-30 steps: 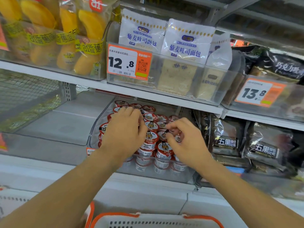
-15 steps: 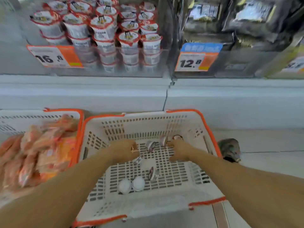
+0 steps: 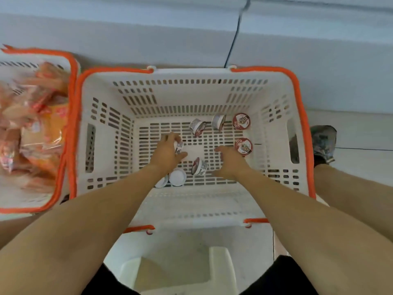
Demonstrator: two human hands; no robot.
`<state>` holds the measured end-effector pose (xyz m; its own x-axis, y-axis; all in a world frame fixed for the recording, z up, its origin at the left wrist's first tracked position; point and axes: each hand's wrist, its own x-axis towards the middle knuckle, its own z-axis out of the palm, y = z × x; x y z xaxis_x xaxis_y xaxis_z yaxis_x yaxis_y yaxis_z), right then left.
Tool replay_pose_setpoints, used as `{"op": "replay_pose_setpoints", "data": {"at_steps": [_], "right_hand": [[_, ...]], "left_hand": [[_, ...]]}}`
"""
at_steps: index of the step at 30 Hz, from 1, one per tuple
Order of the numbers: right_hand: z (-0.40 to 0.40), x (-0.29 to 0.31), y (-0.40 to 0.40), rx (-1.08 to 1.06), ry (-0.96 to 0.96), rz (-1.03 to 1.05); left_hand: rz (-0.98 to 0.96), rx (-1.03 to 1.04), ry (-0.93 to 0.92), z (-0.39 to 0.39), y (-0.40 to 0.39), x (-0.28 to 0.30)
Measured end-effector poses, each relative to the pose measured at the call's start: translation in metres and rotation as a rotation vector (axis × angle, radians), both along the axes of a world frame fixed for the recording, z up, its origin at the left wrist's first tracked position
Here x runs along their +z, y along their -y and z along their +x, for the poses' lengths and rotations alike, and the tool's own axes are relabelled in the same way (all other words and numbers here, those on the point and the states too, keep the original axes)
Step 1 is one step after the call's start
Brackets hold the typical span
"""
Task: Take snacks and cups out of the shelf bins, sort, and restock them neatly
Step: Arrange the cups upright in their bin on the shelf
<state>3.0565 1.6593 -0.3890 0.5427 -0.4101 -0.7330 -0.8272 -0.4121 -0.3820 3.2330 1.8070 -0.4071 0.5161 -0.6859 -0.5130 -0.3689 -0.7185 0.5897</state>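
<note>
Down in the white basket (image 3: 191,77), the left hand (image 3: 168,153) grasps one small cup (image 3: 178,147) by its stiff sides, seemingly light, while the right hand (image 3: 230,160) hangs released beside scattered others.

Left basket (image 3: 73,116): cut off by the left edge; only its right part shows.
Snack packs (image 3: 32,124): smeared by motion blur, print unreadable, count unclear.
Cup in left hand (image 3: 178,147): mostly covered by the left hand (image 3: 167,153); only a strip of its side shows.
White upturned cups (image 3: 177,177): the left one is half hidden under the left forearm.
Cup lids (image 3: 241,121): red print too small to read.
Shoe (image 3: 323,141): partly hidden behind the white basket (image 3: 191,75) rim.
Both arms: run out past the bottom edge.
</note>
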Motion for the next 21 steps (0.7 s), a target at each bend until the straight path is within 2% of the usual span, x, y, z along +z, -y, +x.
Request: {"op": "replay_pose_setpoints", "data": {"at_steps": [3,7,10,15,17,19,21], "right_hand": [[0.008,0.003,-0.005,0.006,0.130,-0.081],[0.028,0.004,-0.018,0.126,0.093,0.108],[0.040,-0.003,-0.034,0.184,0.076,0.134],[0.045,-0.007,-0.047,0.070,0.063,0.214],[0.048,-0.005,-0.050,0.055,0.071,0.270],[0.055,-0.003,-0.052,0.060,0.096,0.253],[0.065,-0.001,-0.057,0.044,0.143,0.230]], "left_hand": [[-0.079,0.063,-0.010,0.010,-0.001,-0.001],[-0.042,0.156,-0.130,0.027,-0.003,0.017],[0.127,-0.009,-0.168,0.040,-0.009,0.026],[0.380,-0.098,-0.186,0.051,-0.032,0.024],[0.464,-0.202,-0.124,0.048,-0.040,0.024],[0.515,-0.291,-0.071,0.042,-0.045,0.021],[0.505,-0.288,-0.082,0.039,-0.051,0.017]]}}
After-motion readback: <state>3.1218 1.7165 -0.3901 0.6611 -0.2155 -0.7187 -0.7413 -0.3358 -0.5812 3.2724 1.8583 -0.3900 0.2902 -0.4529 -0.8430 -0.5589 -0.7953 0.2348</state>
